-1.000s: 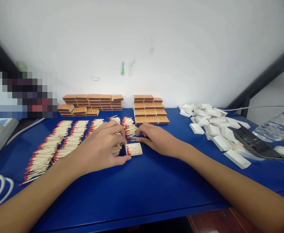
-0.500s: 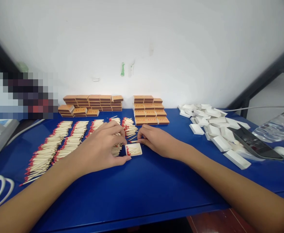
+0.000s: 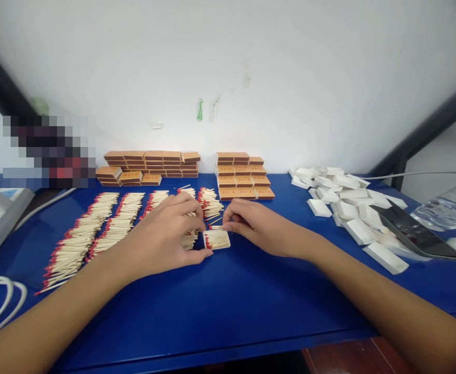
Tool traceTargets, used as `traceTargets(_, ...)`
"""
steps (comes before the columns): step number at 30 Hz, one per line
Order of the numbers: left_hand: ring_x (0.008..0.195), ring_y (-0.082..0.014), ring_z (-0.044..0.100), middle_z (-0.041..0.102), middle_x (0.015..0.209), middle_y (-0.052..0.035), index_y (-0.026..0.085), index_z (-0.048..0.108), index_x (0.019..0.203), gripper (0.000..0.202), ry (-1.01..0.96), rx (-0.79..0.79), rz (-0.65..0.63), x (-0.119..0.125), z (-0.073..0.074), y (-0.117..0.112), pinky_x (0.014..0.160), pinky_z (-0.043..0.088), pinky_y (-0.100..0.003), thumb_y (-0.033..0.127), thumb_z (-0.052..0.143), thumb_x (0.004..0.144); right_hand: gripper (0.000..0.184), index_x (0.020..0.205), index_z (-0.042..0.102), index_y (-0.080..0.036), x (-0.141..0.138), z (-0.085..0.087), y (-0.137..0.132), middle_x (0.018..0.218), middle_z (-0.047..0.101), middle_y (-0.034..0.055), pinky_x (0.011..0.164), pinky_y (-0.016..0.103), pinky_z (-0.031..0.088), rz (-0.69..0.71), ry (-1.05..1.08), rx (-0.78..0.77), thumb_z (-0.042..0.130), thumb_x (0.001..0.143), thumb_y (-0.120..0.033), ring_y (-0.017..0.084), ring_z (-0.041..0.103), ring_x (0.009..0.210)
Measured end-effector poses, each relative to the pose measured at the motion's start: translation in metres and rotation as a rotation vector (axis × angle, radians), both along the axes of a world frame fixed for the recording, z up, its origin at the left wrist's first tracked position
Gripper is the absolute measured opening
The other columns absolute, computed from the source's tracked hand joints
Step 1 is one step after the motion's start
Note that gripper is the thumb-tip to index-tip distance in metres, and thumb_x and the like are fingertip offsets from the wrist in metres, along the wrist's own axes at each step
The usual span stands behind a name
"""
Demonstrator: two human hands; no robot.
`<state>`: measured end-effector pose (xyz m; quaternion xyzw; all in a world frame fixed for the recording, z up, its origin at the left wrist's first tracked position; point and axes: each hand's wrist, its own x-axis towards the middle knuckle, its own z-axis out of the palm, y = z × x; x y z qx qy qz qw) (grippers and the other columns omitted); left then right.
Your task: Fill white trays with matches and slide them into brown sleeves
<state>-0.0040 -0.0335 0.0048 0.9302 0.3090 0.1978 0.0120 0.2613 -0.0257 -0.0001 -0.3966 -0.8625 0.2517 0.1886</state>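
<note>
A small white matchbox tray (image 3: 224, 246) sits on the blue table, with several red-headed matches (image 3: 217, 241) lying inside it. Thumb and fingers of my left hand (image 3: 169, 228) grip the tray at its left end. Just behind the tray's far right corner is my right hand (image 3: 251, 226), its thumb and forefinger pinched together on the end of a match (image 3: 214, 227). Beyond the tray lies a short row of loose matches (image 3: 210, 202). My left hand and forearm partly cover other match rows.
Long rows of matches (image 3: 83, 234) lie at left. Orange matchboxes (image 3: 161, 161) are stacked along the wall, with a second stack (image 3: 241, 179) beside them. White empty trays (image 3: 345, 197) are heaped at right, near a phone (image 3: 411, 231) and a plastic bottle (image 3: 446, 208). A white cable (image 3: 13, 285) loops at left.
The whole view has shifted slightly. Both hands keep nearly the same position around the tray, with the right fingertips still pinched at its far right corner.
</note>
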Motion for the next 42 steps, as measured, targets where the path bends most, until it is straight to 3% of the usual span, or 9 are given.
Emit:
traceTargets(4, 0.103, -0.0273, 0.064, 0.073, 0.101, -0.0059, 0.021, 0.079, 0.094, 0.024, -0.013, -0.005, -0.012, 0.000, 0.002, -0.001, 0.091, 0.052, -0.045, 0.044, 0.084, 0.091, 0.017, 0.095, 0.064, -0.020, -0.005, 0.000, -0.006, 0.093, 0.064, 0.0016, 0.074, 0.031, 0.042, 0.035, -0.018, 0.000, 0.063, 0.110, -0.027, 0.017, 0.057, 0.082)
traceTargets(8, 0.101, -0.0264, 0.065, 0.072, 0.101, -0.0051, 0.021, 0.079, 0.093, 0.024, 0.005, -0.012, -0.011, -0.001, 0.001, -0.001, 0.092, 0.051, -0.046, 0.044, 0.084, 0.091, 0.013, 0.099, 0.067, -0.019, -0.004, -0.008, 0.003, 0.087, 0.061, 0.0002, 0.073, 0.030, 0.040, -0.027, 0.008, 0.108, 0.063, 0.110, -0.027, 0.016, 0.055, 0.079)
traceTargets(10, 0.102, -0.0265, 0.065, 0.072, 0.102, -0.0050, 0.021, 0.079, 0.094, 0.024, 0.009, -0.010, -0.012, -0.001, 0.000, -0.001, 0.094, 0.051, -0.046, 0.044, 0.085, 0.090, 0.005, 0.107, 0.070, -0.019, -0.003, -0.015, 0.010, 0.089, 0.060, 0.0006, 0.075, 0.030, 0.040, -0.053, -0.004, 0.175, 0.066, 0.108, -0.022, 0.017, 0.055, 0.080)
traceTargets(12, 0.104, -0.0269, 0.064, 0.072, 0.103, -0.0052, 0.021, 0.079, 0.094, 0.025, 0.006, -0.008, -0.011, -0.001, -0.001, -0.001, 0.094, 0.052, -0.046, 0.045, 0.085, 0.090, 0.009, 0.114, 0.071, -0.020, -0.003, -0.021, 0.016, 0.095, 0.061, 0.0020, 0.076, 0.030, 0.041, -0.048, -0.026, 0.206, 0.068, 0.106, -0.020, 0.018, 0.056, 0.083)
traceTargets(15, 0.104, -0.0271, 0.065, 0.072, 0.103, -0.0053, 0.021, 0.079, 0.094, 0.025, 0.002, -0.014, -0.005, 0.000, 0.000, -0.001, 0.095, 0.052, -0.047, 0.045, 0.085, 0.090, 0.008, 0.113, 0.071, -0.020, -0.006, -0.027, 0.019, 0.099, 0.061, 0.0035, 0.077, 0.030, 0.041, -0.037, -0.046, 0.211, 0.066, 0.107, -0.021, 0.018, 0.057, 0.086)
traceTargets(19, 0.105, -0.0274, 0.065, 0.073, 0.104, -0.0056, 0.021, 0.079, 0.094, 0.024, -0.005, -0.010, -0.012, 0.000, 0.002, -0.002, 0.095, 0.051, -0.047, 0.044, 0.084, 0.090, 0.005, 0.106, 0.069, -0.020, -0.009, -0.026, 0.018, 0.099, 0.062, 0.0038, 0.076, 0.030, 0.041, -0.041, -0.052, 0.211, 0.065, 0.108, -0.020, 0.018, 0.056, 0.085)
traceTargets(31, 0.104, -0.0279, 0.065, 0.072, 0.101, -0.0063, 0.021, 0.080, 0.093, 0.023, 0.004, -0.013, -0.004, 0.000, 0.003, -0.002, 0.094, 0.052, -0.047, 0.044, 0.084, 0.090, 0.012, 0.119, 0.069, -0.019, -0.008, -0.029, 0.020, 0.100, 0.063, 0.0042, 0.076, 0.030, 0.041, -0.044, -0.054, 0.227, 0.065, 0.108, -0.023, 0.019, 0.057, 0.086)
traceTargets(42, 0.103, -0.0281, 0.065, 0.072, 0.101, -0.0065, 0.022, 0.079, 0.096, 0.025, 0.015, -0.008, -0.003, -0.001, 0.001, 0.000, 0.093, 0.052, -0.047, 0.046, 0.084, 0.090, 0.007, 0.101, 0.068, -0.019, -0.008, -0.026, 0.020, 0.094, 0.060, 0.0022, 0.075, 0.029, 0.040, -0.041, -0.038, 0.167, 0.065, 0.107, -0.018, 0.017, 0.053, 0.081)
